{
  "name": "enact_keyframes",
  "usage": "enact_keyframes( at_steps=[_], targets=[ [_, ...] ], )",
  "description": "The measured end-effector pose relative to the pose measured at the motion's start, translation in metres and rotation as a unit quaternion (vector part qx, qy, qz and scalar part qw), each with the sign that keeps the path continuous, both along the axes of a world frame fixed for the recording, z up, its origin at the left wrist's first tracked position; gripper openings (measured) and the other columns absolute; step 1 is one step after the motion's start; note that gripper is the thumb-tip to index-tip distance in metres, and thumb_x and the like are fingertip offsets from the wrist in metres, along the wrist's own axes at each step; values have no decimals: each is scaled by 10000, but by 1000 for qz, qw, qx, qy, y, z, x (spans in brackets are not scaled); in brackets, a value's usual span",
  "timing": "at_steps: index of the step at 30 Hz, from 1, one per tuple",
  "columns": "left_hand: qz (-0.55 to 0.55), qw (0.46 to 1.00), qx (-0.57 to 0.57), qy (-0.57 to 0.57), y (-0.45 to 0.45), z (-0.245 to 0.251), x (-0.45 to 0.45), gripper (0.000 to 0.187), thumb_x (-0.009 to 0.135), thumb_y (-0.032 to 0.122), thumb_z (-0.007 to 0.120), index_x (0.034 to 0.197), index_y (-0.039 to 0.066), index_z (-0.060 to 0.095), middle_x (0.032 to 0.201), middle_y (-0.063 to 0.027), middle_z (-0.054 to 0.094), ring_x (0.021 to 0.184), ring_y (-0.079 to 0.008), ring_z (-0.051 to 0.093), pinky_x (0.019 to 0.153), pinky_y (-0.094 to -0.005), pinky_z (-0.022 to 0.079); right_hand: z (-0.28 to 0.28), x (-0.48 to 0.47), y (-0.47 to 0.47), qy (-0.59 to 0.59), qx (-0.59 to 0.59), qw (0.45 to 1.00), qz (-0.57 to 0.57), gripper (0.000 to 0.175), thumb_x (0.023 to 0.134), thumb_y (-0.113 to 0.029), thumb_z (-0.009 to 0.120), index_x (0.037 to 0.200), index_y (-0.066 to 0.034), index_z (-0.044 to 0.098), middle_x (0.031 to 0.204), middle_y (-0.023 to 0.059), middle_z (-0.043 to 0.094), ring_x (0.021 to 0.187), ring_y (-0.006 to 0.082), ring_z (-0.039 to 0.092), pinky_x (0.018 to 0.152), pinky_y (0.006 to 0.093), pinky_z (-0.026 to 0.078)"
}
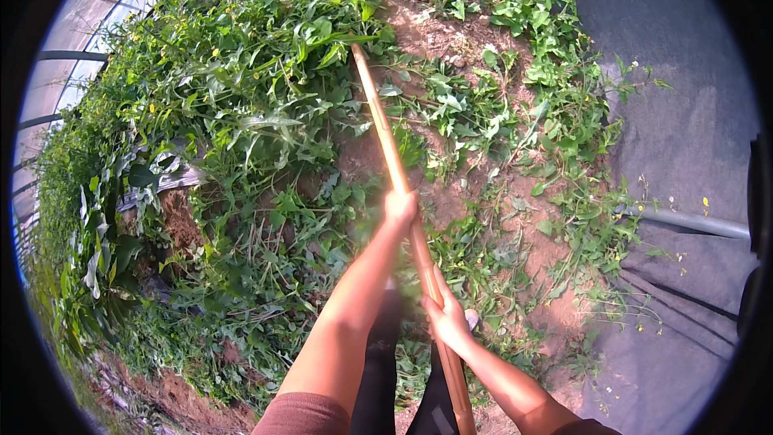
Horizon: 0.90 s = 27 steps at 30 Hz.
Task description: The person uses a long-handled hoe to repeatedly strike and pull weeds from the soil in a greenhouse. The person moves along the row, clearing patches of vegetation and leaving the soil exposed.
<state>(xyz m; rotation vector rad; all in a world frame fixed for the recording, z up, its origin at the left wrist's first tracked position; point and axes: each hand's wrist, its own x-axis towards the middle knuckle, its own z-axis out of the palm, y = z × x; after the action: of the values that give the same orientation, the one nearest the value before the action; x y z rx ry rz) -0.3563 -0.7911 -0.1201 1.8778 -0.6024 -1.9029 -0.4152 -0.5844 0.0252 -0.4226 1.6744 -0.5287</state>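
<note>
A long, pale wooden handle (386, 127) runs from near my body up into the leafy plants. My left hand (401, 208) is wrapped around its middle. Lower down, my right hand (448, 318) holds the same handle, one finger lying straight along the shaft. Leaves hide the far end of the handle, so any tool head there cannot be seen. Around that end grow green weeds (320, 42), with cut or flattened leafy stems (459, 103) lying on brown soil (429, 30).
Dark ground-cover fabric (670, 103) borders the plants on the right, with a grey pipe (694, 222) lying across it. At the left stands a plastic-film greenhouse wall (72, 78) with metal ribs. Torn film (181, 177) lies among the plants. My dark-trousered legs (377, 368) are below.
</note>
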Motion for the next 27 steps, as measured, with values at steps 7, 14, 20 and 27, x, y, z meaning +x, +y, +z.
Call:
enact_keyframes(
  at_steps=[7,14,20,27],
  targets=[
    [-3,999,-46,-13,-31,-27,6,120,800,53,600,837,8,496,630,-84,542,461,-197,550,403,-365,482,-29,0,-27,2,-33,999,39,721,982,-224,601,1575,-314,203,670,32,590,456,106,533,422,275,456],
    [2,999,1,-34,1,15,-3,92,797,35,587,826,-12,513,585,-104,558,423,-242,586,377,-387,500,6,-6,-1,-39,47,998,7,738,975,-213,620,1574,-335,204,664,12,562,471,85,522,456,263,481],
    [-69,994,-56,-70,-281,5,33,125,822,91,616,751,13,548,606,-94,564,482,-241,564,490,-408,517,-30,18,-250,-45,-143,987,53,718,971,-345,571,1578,-319,189,764,117,622,549,189,593,544,350,520],
    [54,997,-49,-34,-77,-55,66,150,795,101,600,890,-15,596,678,-103,615,521,-215,609,458,-367,509,-37,23,-76,-19,-11,989,143,737,987,-329,584,1577,-358,143,758,117,659,510,178,612,478,328,503]
  ],
)
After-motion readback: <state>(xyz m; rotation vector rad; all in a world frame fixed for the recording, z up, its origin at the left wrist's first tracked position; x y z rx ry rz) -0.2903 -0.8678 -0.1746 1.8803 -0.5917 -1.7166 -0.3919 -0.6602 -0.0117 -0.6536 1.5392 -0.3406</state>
